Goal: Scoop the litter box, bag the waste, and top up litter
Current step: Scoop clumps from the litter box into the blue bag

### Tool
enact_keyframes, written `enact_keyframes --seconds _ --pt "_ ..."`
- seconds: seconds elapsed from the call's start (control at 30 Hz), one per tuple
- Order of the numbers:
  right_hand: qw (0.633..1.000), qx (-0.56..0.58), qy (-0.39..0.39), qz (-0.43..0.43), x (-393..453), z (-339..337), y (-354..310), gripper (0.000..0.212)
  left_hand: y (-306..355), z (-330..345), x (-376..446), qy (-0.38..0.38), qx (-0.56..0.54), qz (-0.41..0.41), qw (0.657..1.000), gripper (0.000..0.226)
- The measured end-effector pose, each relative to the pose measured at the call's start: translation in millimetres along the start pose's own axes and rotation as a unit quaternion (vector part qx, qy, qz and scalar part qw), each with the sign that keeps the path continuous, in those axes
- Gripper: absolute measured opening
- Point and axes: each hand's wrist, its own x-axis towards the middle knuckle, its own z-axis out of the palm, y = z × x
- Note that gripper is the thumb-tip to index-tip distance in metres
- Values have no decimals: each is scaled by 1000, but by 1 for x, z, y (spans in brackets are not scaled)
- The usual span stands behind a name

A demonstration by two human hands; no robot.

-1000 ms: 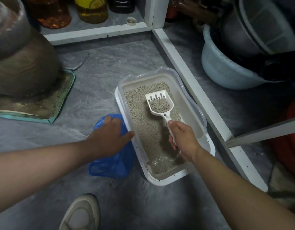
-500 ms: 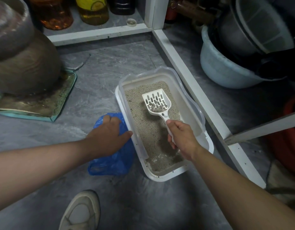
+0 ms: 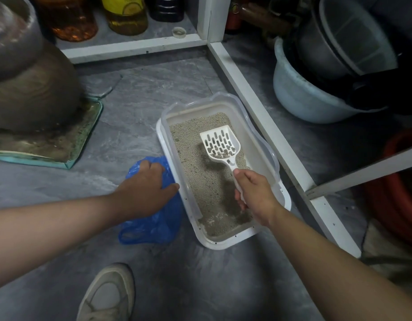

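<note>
The right hand [image 3: 256, 193] grips the light, stiff scoop [image 3: 220, 143] by its handle; at nine o'clock, the left hand [image 3: 146, 189] clutches the limp, crinkly blue bag [image 3: 154, 225], best taken at its mouth.

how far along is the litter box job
Still at the scooping stage. The right hand holds the scoop over the litter box, a few clumps left in it. The left hand grips the blue bag. Bagging and topping up remain.
</note>
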Motion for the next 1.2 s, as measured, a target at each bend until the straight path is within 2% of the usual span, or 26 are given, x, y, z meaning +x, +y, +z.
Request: enact_keyframes --seconds 0.47,1.1,1.2 --pt "1000 0 10 4 -3 -11 -3 25 -1 0 -4 -9 10 -15 1000 69" --pt "1000 -1 18 18 -22 -18 -8 28 2 -1 -3 -6 11 13 1000 59" --pt "1000 -9 -1 9 -29 -18 -14 27 0 -1 -2 2 8 16 1000 55"
